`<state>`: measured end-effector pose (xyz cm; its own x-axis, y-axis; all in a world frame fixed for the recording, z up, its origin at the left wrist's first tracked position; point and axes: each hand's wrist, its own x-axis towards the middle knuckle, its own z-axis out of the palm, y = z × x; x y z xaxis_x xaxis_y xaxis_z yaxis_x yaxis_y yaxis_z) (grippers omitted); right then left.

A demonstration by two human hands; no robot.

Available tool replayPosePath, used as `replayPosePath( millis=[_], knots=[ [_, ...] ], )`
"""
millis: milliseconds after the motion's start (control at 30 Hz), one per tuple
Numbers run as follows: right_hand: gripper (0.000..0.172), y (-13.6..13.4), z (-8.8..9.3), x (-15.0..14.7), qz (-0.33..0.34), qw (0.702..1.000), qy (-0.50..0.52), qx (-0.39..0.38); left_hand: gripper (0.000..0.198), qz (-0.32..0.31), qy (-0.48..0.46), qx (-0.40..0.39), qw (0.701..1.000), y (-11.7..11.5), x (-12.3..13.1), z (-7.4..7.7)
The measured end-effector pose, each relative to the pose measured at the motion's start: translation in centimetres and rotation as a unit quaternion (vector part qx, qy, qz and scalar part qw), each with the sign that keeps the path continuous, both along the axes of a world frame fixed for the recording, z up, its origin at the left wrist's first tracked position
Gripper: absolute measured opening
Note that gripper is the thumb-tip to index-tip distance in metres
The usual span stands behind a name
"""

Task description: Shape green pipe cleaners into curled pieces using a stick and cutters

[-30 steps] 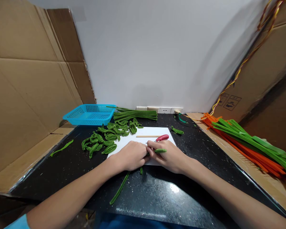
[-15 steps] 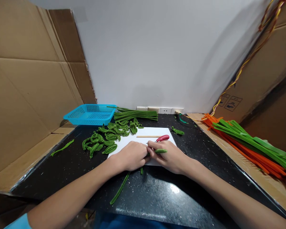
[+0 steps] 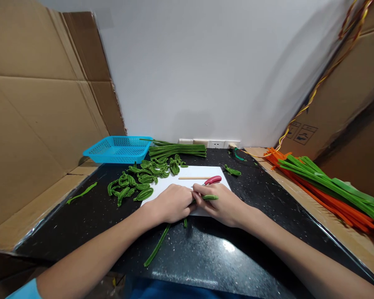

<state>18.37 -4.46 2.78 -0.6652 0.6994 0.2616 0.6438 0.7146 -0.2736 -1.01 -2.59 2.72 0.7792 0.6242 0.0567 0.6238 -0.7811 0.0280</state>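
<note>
Indoors, speckled black counter point(image 3: 205, 253) between cardboard panels point(image 3: 34, 112), left hand point(image 3: 173, 203) and right hand point(image 3: 221, 205), fingers point(image 3: 201, 189) tight around green stems point(image 3: 210, 197).

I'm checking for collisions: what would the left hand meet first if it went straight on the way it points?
Probably the right hand, which sits against or just beside the left hand; exact contact is unclear.

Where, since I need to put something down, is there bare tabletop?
The black tabletop is free between the white sheet, right forearm and orange bundle. Another patch lies between the left forearm and loose green shred. Crowded: the sheet's left side, with looped green pieces, and where the left hand and right hand meet.
</note>
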Motion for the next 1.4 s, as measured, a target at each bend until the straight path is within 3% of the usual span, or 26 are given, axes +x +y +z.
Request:
replayPosePath(
  millis=[1400],
  knots=[
    [0.023, 0.0, -0.01, 0.1, -0.005, 0.999, -0.033, 0.02, 0.025, 0.012, 0.022, -0.015, 1.0, -0.16, 0.15, 0.38]
  ],
)
